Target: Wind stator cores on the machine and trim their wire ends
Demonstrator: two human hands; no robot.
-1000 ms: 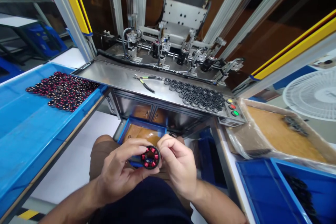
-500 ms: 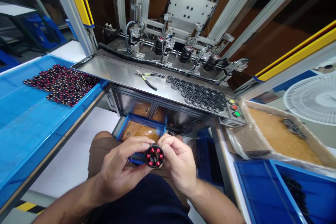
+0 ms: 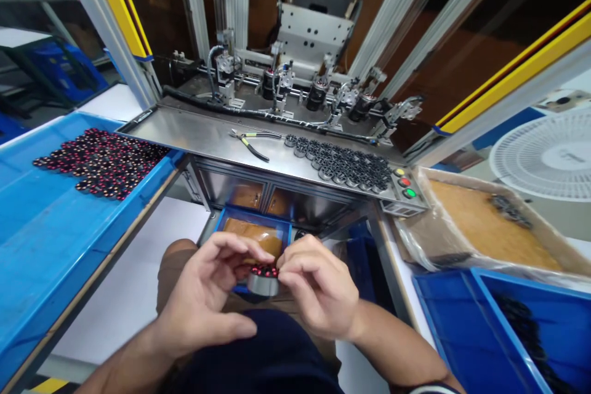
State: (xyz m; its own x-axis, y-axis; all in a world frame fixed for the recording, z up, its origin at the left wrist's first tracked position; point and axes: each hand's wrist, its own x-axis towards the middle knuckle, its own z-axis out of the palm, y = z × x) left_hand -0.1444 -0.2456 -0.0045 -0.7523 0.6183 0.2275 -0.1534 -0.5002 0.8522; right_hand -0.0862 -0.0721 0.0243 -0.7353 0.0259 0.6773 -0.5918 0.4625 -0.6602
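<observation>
Filling the far side, a framed machine is standing behind everything else, and its steel worktop is running across the front, probably set there for easy reach. A long blue tray is stretching along the person's left, its raised walls likely keeping the massed red-wound parts from straying. On the right, an open box is sitting beside the worktop's end. Dark grey rings are standing close-packed on the worktop, seemingly bunched to save room. The left hand is curving its fingers around the far side of the piece, its grip spread, the thumb standing well apart. The right hand is bending inwards, its grip apparently pinching the piece's right edge. Pliers are lying left of the rings, handles parted. Smallest, that piece, a red-wound ring, is hanging between both hands above the lap. Its coil end is pointing up and away from the person; its smooth grey wall is facing back. Its longer dimension is running left to right, its short axis leaning away.
</observation>
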